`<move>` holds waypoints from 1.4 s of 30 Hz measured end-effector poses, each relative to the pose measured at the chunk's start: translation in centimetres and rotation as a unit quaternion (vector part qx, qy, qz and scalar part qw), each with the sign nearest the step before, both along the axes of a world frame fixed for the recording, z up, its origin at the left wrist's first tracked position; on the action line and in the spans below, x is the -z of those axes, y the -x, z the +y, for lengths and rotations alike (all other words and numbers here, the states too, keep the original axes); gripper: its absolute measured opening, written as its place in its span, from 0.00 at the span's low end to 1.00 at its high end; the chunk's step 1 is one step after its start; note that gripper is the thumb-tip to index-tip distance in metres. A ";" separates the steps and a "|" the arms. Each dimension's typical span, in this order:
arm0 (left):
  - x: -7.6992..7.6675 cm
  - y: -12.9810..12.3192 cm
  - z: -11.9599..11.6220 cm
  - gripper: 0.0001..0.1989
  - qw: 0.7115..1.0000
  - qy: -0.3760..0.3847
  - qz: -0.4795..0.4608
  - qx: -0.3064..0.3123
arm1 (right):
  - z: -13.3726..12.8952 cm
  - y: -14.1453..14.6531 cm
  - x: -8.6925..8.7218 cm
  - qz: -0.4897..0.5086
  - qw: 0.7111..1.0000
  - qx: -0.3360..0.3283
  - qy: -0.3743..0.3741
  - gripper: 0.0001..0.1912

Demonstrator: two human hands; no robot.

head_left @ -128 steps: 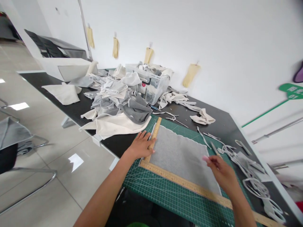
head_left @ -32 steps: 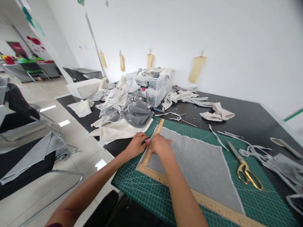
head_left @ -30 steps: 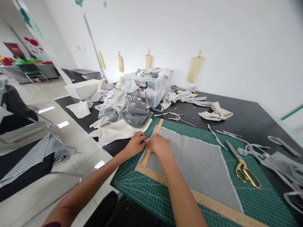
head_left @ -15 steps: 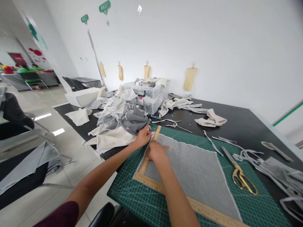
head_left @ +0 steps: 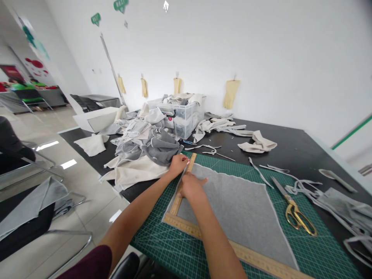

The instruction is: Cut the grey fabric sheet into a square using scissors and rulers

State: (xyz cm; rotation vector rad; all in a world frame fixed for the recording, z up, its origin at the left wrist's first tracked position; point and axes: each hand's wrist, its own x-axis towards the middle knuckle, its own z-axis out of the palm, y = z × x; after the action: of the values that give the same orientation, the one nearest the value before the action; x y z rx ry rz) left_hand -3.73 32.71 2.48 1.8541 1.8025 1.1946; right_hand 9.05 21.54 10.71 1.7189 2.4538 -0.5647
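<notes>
My left hand (head_left: 178,164) is closed in a pinch at the far end of the short arm of an L-shaped wooden ruler (head_left: 255,258). A small pale bit shows at its fingertips, too small to name. My right hand (head_left: 192,186) presses the ruler's short arm down, its fingers bent over it and one finger sticking out to the right. Under the ruler lies a flat grey piece of fabric (head_left: 238,205), whose left strip shows past the ruler. The fabric rests on a green cutting mat (head_left: 314,228). Gold-handled scissors (head_left: 293,209) lie right of the fabric.
Grey and cream scraps (head_left: 145,143) are heaped left of the mat, before a clear plastic bin (head_left: 184,120) full of cloth. Fabric strips (head_left: 260,172) and offcuts (head_left: 345,205) lie to the right. A white box (head_left: 95,118) stands at the back left. A chair (head_left: 26,228) holds folded cloth.
The left fingers have drawn together at the ruler's far end; one was raised before. My right hand and the ruler hold their place. The view has shifted slightly.
</notes>
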 end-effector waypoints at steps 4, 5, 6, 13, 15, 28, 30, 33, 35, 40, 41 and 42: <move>-0.2 -0.1 -0.3 0.09 1.000 -0.006 0.025 -0.010 | -0.1 -0.1 0.0 0.002 1.000 -0.002 -0.002 0.33; -0.2 -0.2 -0.4 0.10 0.999 -0.007 0.030 -0.011 | 0.0 0.0 0.1 0.002 1.000 -0.002 -0.002 0.33; -0.2 -0.2 -0.5 0.10 0.999 -0.007 0.035 -0.011 | 0.0 0.0 0.1 0.001 1.000 -0.001 -0.002 0.33; -0.6 -0.4 -1.0 0.16 0.998 0.000 0.052 0.020 | 0.1 0.0 0.5 0.006 1.000 -0.003 -0.004 0.34; -0.9 -0.2 -1.2 0.17 0.997 0.002 0.052 0.049 | 0.1 -0.1 0.5 0.008 1.000 -0.004 -0.005 0.34; -0.8 1.7 -1.1 0.13 0.988 0.024 0.037 0.149 | -0.1 -0.1 0.4 0.002 1.000 -0.011 -0.010 0.36; -0.7 1.7 -1.0 0.12 0.989 0.022 0.039 0.139 | -0.1 -0.2 0.4 0.002 1.000 -0.012 -0.009 0.35; -0.5 1.8 -0.8 0.11 0.991 0.022 0.043 0.126 | -0.1 -0.1 0.3 0.000 1.000 -0.010 -0.006 0.33; -0.3 1.8 -0.6 0.11 0.992 0.023 0.043 0.117 | 0.0 -0.1 0.3 -0.001 1.000 -0.010 -0.004 0.33; 0.2 1.6 -0.3 0.11 0.994 0.024 0.037 0.101 | 0.0 0.0 0.2 -0.002 1.000 -0.009 -0.005 0.31; 0.4 1.6 -0.2 0.11 0.994 0.024 0.036 0.098 | 0.0 0.0 0.1 -0.002 1.000 -0.009 -0.005 0.31; 0.5 1.6 0.0 0.11 0.995 0.024 0.036 0.095 | -0.1 0.0 0.1 -0.002 1.000 -0.010 -0.006 0.31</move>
State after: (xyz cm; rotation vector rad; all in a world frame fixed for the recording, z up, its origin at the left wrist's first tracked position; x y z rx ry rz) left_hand -5.32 32.66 1.93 2.0118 1.6314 1.0212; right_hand 9.03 21.47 10.61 1.6970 2.4723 -0.5452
